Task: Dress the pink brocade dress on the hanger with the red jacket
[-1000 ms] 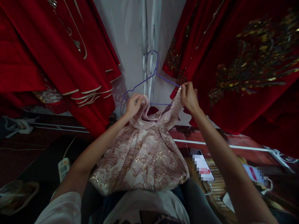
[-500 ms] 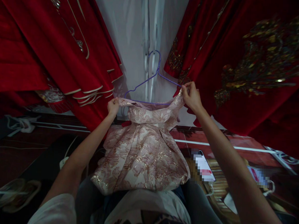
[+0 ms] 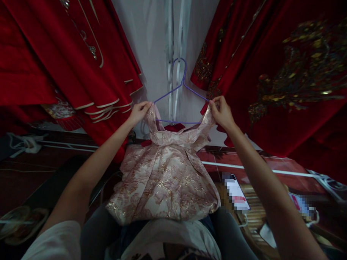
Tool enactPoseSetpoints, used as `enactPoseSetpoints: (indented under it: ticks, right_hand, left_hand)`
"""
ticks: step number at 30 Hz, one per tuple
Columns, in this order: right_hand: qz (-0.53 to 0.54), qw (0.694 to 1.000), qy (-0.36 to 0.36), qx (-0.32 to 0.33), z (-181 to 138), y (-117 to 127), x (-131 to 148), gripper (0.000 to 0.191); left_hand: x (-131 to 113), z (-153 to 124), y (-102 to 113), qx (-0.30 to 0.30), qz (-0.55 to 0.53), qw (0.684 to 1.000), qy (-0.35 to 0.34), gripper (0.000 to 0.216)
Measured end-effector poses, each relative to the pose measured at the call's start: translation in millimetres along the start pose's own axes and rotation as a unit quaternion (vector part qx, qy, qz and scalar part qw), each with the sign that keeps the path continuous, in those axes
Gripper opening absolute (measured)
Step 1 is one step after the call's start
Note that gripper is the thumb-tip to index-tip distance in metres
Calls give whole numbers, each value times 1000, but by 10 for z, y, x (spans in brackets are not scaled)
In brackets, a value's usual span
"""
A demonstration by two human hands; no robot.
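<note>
A small pink and gold brocade dress lies spread across my lap, its shoulder straps raised toward a purple hanger. My left hand pinches the left strap at the hanger's left end. With thumb and fingers closed, my right hand grips the right strap beside the hanger's other end. Both straps now go over the hanger's ends, and its lower bar crosses the neck opening. The hanger's hook stands at the white metal poles. My fingers hide the strap tops.
Red embroidered garments hang at the left, and more red garments with gold sequins hang at the right. A phone rests on a slatted wooden surface at the right. A white rail runs low behind it.
My left hand has moved up and right, bringing the left strap over the hanger's left end. My right hand has stayed almost still on the right strap.
</note>
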State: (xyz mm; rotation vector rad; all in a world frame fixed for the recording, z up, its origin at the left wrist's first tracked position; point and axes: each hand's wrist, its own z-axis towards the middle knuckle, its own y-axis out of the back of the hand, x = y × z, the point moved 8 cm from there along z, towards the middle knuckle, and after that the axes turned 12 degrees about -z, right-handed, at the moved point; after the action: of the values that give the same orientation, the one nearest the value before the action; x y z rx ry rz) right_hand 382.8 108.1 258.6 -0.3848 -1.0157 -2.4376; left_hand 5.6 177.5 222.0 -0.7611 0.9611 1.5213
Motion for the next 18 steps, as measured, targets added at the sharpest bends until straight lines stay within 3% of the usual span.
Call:
enactPoseSetpoints:
  ticks: [4,8,10,14,18]
  right_hand:
    - [29,1000,-8,3,29,-17,-64,38]
    - [67,997,-14,17,49,-93,-101,40]
    - [79,997,-19,18,50,-114,-108,40]
    - [89,996,-22,23,56,-126,-119,39]
    - [90,995,-19,25,68,-115,-125,39]
  left_hand:
    - [47,-66,90,32,-121,989,77,40]
    - [580,-236,248,-13,-175,964,201,30]
    - [864,-356,158,25,-135,960,245,21]
    - [1129,-488,-39,67,-56,975,203,26]
    - [1234,-541,-222,71,-69,976,195,11]
